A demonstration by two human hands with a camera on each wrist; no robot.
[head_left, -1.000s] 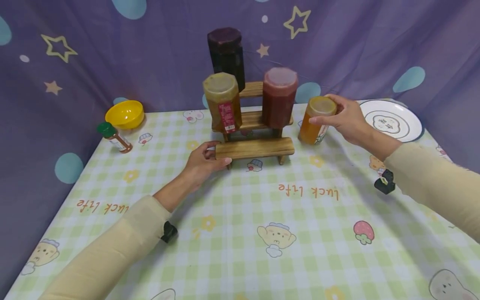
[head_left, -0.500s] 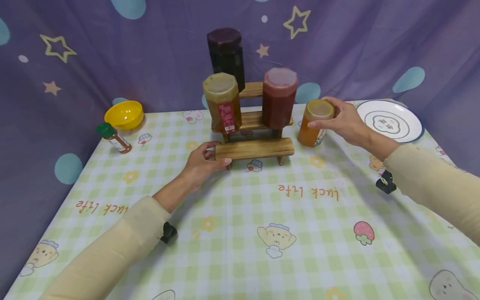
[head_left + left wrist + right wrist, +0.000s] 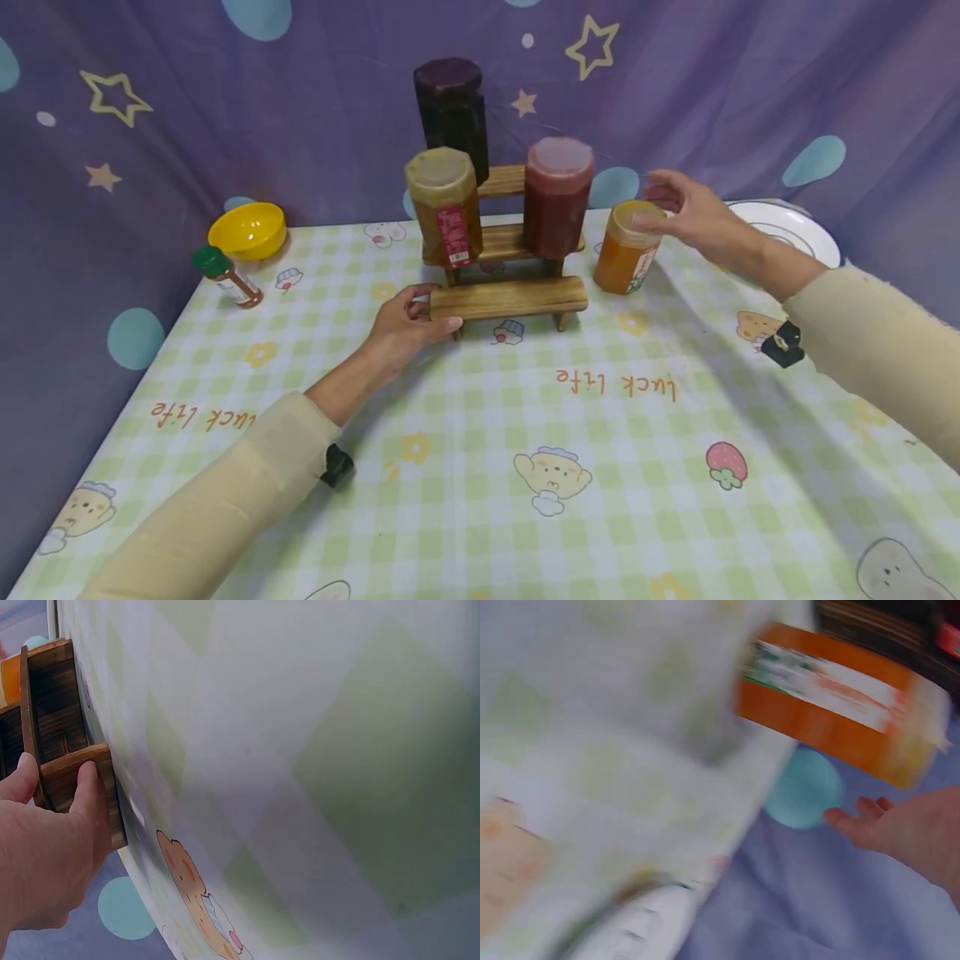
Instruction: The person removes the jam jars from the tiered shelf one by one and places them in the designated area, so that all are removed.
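Note:
My left hand (image 3: 399,329) grips the left end of the lowest step of a wooden tiered rack (image 3: 510,298), its thumb on the front edge; the left wrist view shows the fingers (image 3: 87,784) against the wood. My right hand (image 3: 701,218) is beside the lid of an orange jar (image 3: 624,265) standing on the table right of the rack. In the right wrist view its fingers (image 3: 855,825) are apart from the jar. The rack bears a yellow-lidded jar (image 3: 441,200) and a red jar (image 3: 558,200) on the middle step, and a dark jar (image 3: 453,121) higher up.
A yellow bowl (image 3: 249,232) and a green-capped spice bottle (image 3: 228,279) stand at the back left. At the back right lies a white plate (image 3: 813,233), partly behind my right hand. A purple curtain (image 3: 300,100) hangs behind the checked tablecloth (image 3: 480,517).
The orange jar has shifted slightly toward me and stands on the table. My right hand has let go of it and drawn back to the right. My left hand stays put.

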